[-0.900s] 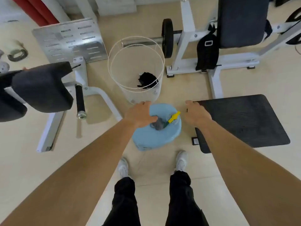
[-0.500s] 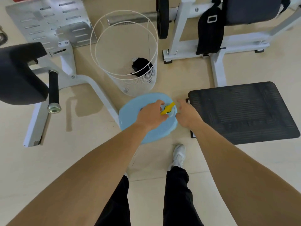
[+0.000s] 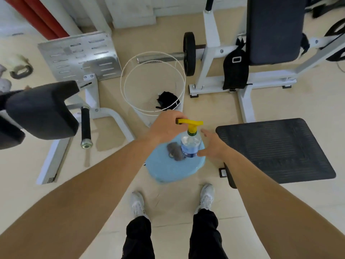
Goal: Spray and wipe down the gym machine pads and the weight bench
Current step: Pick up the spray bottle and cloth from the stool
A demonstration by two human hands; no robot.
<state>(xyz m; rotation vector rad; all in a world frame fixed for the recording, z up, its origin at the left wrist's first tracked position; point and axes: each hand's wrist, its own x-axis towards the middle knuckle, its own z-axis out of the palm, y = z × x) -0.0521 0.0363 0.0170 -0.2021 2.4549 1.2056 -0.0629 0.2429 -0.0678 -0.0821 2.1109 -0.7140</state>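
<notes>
While the left hand (image 3: 168,128) curls round the yellow trigger (image 3: 189,122) of the clear plastic spray bottle (image 3: 190,144), held over the round pale-blue stool (image 3: 168,171), the empty, spread-fingered right hand (image 3: 212,146) beside it should next take the crumpled grey cloth (image 3: 174,153) there.

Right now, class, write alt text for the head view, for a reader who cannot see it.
A person's left hand grips a clear spray bottle by its yellow trigger head, the right hand open beside it. A grey cloth lies on the light blue stool beneath, near a black machine pad.
</notes>
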